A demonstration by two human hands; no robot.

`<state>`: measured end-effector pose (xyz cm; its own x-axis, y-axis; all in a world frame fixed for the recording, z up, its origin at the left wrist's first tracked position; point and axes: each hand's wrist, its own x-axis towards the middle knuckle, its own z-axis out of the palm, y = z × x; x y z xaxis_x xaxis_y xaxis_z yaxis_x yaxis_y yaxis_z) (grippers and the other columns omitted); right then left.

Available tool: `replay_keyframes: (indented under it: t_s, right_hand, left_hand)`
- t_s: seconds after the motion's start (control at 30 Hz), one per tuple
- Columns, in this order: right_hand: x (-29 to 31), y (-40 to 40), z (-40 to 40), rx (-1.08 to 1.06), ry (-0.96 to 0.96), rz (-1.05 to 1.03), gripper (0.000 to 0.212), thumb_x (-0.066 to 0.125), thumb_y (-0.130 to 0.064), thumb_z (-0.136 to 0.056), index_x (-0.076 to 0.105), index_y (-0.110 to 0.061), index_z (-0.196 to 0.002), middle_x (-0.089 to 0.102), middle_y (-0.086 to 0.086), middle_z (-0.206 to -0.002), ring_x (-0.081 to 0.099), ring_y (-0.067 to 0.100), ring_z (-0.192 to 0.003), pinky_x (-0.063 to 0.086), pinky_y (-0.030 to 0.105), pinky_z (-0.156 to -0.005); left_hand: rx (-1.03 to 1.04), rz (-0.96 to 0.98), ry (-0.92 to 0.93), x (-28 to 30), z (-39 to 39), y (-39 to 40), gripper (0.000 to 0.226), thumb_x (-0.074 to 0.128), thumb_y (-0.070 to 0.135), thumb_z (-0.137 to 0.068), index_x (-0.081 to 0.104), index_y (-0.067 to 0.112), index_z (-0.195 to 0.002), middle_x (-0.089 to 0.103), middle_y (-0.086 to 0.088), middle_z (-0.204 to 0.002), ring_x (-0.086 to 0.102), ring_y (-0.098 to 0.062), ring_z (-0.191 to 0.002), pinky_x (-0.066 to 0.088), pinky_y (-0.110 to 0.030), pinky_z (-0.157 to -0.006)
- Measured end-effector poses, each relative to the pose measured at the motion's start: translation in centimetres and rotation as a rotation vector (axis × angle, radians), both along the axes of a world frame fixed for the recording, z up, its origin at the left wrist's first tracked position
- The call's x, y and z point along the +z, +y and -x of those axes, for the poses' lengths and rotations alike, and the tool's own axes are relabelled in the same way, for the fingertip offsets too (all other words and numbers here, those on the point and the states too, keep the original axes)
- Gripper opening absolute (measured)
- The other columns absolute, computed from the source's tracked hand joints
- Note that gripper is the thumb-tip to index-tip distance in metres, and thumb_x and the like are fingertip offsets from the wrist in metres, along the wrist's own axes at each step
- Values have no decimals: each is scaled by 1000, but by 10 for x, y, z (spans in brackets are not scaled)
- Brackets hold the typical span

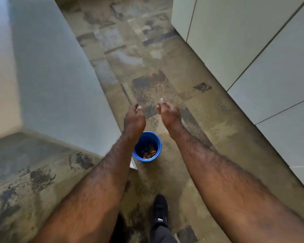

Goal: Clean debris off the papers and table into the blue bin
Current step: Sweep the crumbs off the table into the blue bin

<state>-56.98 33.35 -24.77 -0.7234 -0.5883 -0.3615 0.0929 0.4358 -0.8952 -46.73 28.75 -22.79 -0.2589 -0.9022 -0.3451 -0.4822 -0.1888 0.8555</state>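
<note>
Both hands' grip loose — left hand (134, 118), right hand (168, 114), above blue bin (154, 137).

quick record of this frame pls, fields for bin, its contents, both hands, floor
bin: blue bin upright on the floor, between the forearms in the head view
contents: brownish-orange debris at the bottom
left hand: fingers loosely curled, nothing seen in it
right hand: fingers curled, contents unclear
floor: mottled, stained

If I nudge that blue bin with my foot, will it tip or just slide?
The blue bin looks small and plastic, with only a little orange-brown debris at the bottom, so probably light. On the flat, smooth-looking floor a low nudge would likely slide it; a rim-height push might tip it.
</note>
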Motion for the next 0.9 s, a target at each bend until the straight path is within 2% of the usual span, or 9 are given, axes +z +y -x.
replay_keyframes:
  t_s: [0.07, 0.2, 0.33, 0.47, 0.5, 0.63, 0.73, 0.8, 0.9]
  right_hand:
    - [-50, -3, 10, -46, -155, -27, 42, 46, -46, -94, 67, -11, -82, 69, 3, -84, 65, 20, -85, 54, 42, -85]
    - [-131, -4, 22, -114, -393, -73, 33, 47, -43, -95, 67, -17, -96, 71, 2, -102, 66, 17, -93, 46, 28, -72]
    - [-219, 5, 28, -131, -508, -161, 30, 49, -38, -92, 65, -15, -104, 69, 3, -110, 65, 20, -101, 49, 32, -84]
    - [-293, 10, 25, -131, -555, -235, 35, 51, -34, -92, 63, -12, -117, 67, 0, -111, 63, 16, -100, 46, 31, -84]
    - [-306, 10, 23, -119, -559, -259, 36, 50, -35, -93, 63, -13, -118, 66, -1, -108, 63, 16, -99, 46, 31, -82]
    - [-360, 15, 8, -18, -427, -423, 21, 57, -35, -89, 65, -19, -98, 64, -2, -94, 60, 17, -89, 48, 30, -75]
    - [-407, 26, -5, 61, -418, -534, 12, 62, -34, -85, 65, -23, -89, 65, -1, -102, 59, 17, -95, 45, 30, -75]
    - [-434, 34, -15, 155, -455, -577, 18, 63, -36, -85, 67, -24, -98, 63, -1, -116, 58, 19, -105, 47, 34, -85]
    - [-466, 36, -24, 250, -449, -582, 45, 64, -42, -85, 60, -27, -127, 53, -2, -137, 52, 20, -121, 42, 38, -102]
  left_hand:
    - [53, -98, -69, -50, 3, -4, 42, 42, 30, -99, 53, 15, -136, 56, -6, -135, 51, -24, -124, 42, -38, -105]
    - [112, -243, -144, -136, 2, -8, 29, 44, 27, -96, 61, 16, -117, 62, -5, -114, 57, -21, -98, 45, -32, -81]
    - [168, -409, -205, -223, -2, -3, 37, 46, 27, -93, 59, 11, -125, 62, -9, -118, 59, -21, -99, 50, -36, -88]
    - [201, -506, -246, -287, -3, 2, 16, 45, 26, -98, 56, 16, -104, 57, -3, -100, 53, -15, -84, 47, -36, -81]
    - [202, -539, -251, -301, -3, 3, 16, 45, 26, -98, 54, 16, -108, 56, -1, -99, 52, -13, -83, 46, -34, -78]
    - [224, -614, -303, -358, -9, 5, 37, 47, 25, -97, 46, 13, -132, 49, 1, -109, 49, -12, -86, 38, -31, -80]
    - [221, -687, -354, -405, -16, 10, 48, 48, 25, -96, 39, 12, -141, 47, -6, -128, 44, -17, -104, 33, -31, -83]
    - [213, -739, -376, -431, -23, 15, 50, 49, 25, -96, 38, 11, -143, 44, -8, -140, 42, -18, -111, 31, -32, -86]
    - [183, -772, -357, -463, -28, 19, 47, 50, 23, -98, 39, 9, -142, 42, -8, -143, 38, -15, -108, 30, -31, -89]
